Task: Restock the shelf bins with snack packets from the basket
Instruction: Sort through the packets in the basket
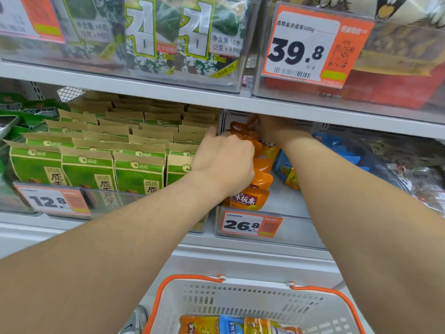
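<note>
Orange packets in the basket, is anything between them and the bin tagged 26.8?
Only the person's own hands: left hand and right hand both grip orange packets already in that bin. Nothing else visibly blocks the way up from the basket.

Bright even light, blurred warped edges

The upper shelf board [240,102] sits low over the clear bin [298,227], leaving only a shallow slot above the row of orange packets [255,186]. Both hands fill that slot: the left hand [224,160] curled over the row's near tops, the right hand [272,127] gripping a packet at the back. Bare bin floor shows right of the row, between it and the blue packets [342,150]. On the left the green packets [96,160] stand tightly packed. Below, the basket [240,300] is open-topped, with loose packets [240,325] at its near end.
</note>
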The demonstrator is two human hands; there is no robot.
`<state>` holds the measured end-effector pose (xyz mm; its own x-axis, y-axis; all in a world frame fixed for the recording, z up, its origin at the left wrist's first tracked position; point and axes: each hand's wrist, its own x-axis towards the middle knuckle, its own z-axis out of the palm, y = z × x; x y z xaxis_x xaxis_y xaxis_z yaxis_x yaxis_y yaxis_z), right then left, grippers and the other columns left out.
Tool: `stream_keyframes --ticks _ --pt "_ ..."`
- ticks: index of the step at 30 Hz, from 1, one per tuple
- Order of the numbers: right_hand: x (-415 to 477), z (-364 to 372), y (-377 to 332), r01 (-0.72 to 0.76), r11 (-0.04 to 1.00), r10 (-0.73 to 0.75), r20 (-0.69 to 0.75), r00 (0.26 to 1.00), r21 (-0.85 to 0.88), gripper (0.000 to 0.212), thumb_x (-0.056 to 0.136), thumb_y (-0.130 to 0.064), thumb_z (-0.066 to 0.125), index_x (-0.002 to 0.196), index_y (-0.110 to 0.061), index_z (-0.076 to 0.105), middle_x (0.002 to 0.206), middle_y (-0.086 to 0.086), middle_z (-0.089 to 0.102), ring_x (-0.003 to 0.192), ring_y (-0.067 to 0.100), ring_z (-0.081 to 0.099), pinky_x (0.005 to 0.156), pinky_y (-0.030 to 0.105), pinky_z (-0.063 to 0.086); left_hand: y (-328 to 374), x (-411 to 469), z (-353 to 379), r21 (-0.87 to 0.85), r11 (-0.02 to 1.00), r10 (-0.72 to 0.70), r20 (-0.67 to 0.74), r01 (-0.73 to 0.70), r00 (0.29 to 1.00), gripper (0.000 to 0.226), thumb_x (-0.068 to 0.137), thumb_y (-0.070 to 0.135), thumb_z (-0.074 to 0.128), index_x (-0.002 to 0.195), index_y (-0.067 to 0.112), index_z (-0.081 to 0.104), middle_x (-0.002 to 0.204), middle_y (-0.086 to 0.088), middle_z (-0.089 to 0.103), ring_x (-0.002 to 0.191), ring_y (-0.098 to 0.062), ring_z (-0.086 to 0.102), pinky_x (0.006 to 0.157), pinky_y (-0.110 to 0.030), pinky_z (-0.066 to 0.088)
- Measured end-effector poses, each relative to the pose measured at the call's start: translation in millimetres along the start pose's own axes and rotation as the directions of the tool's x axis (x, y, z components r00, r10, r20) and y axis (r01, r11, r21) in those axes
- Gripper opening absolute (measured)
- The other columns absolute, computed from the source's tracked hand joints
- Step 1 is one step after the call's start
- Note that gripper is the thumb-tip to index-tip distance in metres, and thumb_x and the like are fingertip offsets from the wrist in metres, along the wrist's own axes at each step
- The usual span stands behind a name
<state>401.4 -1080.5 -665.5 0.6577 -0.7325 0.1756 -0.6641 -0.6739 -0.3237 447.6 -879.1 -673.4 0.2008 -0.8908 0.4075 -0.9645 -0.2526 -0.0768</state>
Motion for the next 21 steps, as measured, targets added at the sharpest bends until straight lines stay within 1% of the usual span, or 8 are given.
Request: stream_keyframes --ticks 4,6,8,11,13,16,19,21 --pt "-0.3 0.7 -6.2 -0.021 0.999 0.02 0.019 1.0 0.043 0.02 0.106 -0.03 0.054 0.115 -0.021 0.07 0.115 0.005 0.067 0.099 0.024 0.063 0.081 0.036 0.054 0.0 -0.1 -0.2 0.01 1.0 0.002 -0.002 -0.002 1.0 0.023 0.1 0.03 0.045 0.094 0.026 0.068 0.088 -0.004 0.067 0.09 -0.026 0.063 0.104 -0.048 0.036" --pt "-2.3 2.7 -8.9 -0.033 0.994 0.033 -0.001 0.999 0.106 0.023 0.106 -0.026 0.054 0.116 -0.014 0.071 0.118 0.009 0.068 0.105 0.027 0.064 0.087 0.038 0.055 -0.1 -0.2 0.1 0.009 1.0 0.0 -0.002 0.0 1.0 0.024 0.1 0.03 0.045 0.093 0.026 0.068 0.083 -0.002 0.063 0.089 -0.026 0.063 0.104 -0.048 0.036" --pt "-3.5 3.8 -8.3 -0.048 0.99 0.05 -0.01 0.999 0.133 0.022 0.106 -0.026 0.057 0.118 -0.015 0.072 0.119 0.005 0.067 0.106 0.024 0.062 0.088 0.035 0.051 0.1 -0.4 0.2 0.007 1.0 -0.001 0.002 0.001 1.0 0.024 0.099 0.03 0.045 0.092 0.026 0.068 0.081 -0.002 0.061 0.088 -0.026 0.063 0.103 -0.048 0.037" --pt "-7.5 2.1 -5.0 -0.05 0.991 0.055 -0.036 0.998 0.125 0.024 0.106 -0.033 0.057 0.122 -0.02 0.07 0.119 -0.001 0.063 0.111 0.02 0.057 0.087 0.028 0.041 0.0 -0.1 0.5 0.014 1.0 0.0 -0.01 0.0 1.0 0.024 0.099 0.029 0.045 0.092 0.025 0.068 0.086 -0.003 0.068 0.087 -0.026 0.063 0.102 -0.047 0.037" --pt "-12.9 0.0 -0.2 -0.063 0.994 0.073 -0.118 0.99 0.09 0.029 0.109 -0.035 0.051 0.129 -0.019 0.065 0.124 0.002 0.062 0.116 0.022 0.056 0.09 0.029 0.04 -0.2 -0.2 1.1 0.021 1.0 0.0 -0.02 0.0 1.0 0.023 0.099 0.028 0.045 0.091 0.025 0.067 0.087 -0.004 0.069 0.086 -0.026 0.063 0.102 -0.047 0.036" --pt "-26.5 -7.1 13.8 -0.146 0.986 0.134 -0.134 0.982 -0.079 0.032 0.109 -0.02 0.044 0.136 -0.014 0.061 0.13 0.012 0.062 0.118 0.032 0.058 0.092 0.036 0.044 0.9 -1.1 0.7 0.049 0.999 0.0 -0.013 0.0 1.0 0.022 0.099 0.027 0.046 0.09 0.025 0.066 0.084 -0.003 0.067 0.077 -0.025 0.054 0.104 -0.049 0.035" --pt "-44.2 -20.6 33.5 -0.176 0.974 0.16 -0.113 0.981 -0.145 0.032 0.103 -0.013 0.046 0.128 -0.016 0.066 0.125 0.013 0.066 0.11 0.036 0.062 0.088 0.038 0.051 2.8 -3.5 -3.8 0.111 0.994 0.021 0.005 -0.021 1.0 0.02 0.099 0.025 0.047 0.087 0.025 0.062 0.077 -0.002 0.056 0.073 -0.024 0.047 0.104 -0.05 0.034" --pt "-58.4 -29.1 42.4 -0.175 0.97 0.151 -0.141 0.978 -0.171 0.029 0.101 -0.014 0.047 0.118 -0.021 0.069 0.12 0.008 0.067 0.108 0.035 0.062 0.091 0.041 0.053 6.1 -4.9 -8.7 0.153 0.988 0.032 0.026 -0.036 0.999 0.016 0.098 0.023 0.049 0.083 0.025 0.055 0.076 -0.001 0.053 0.077 -0.025 0.053 0.108 -0.053 0.033"
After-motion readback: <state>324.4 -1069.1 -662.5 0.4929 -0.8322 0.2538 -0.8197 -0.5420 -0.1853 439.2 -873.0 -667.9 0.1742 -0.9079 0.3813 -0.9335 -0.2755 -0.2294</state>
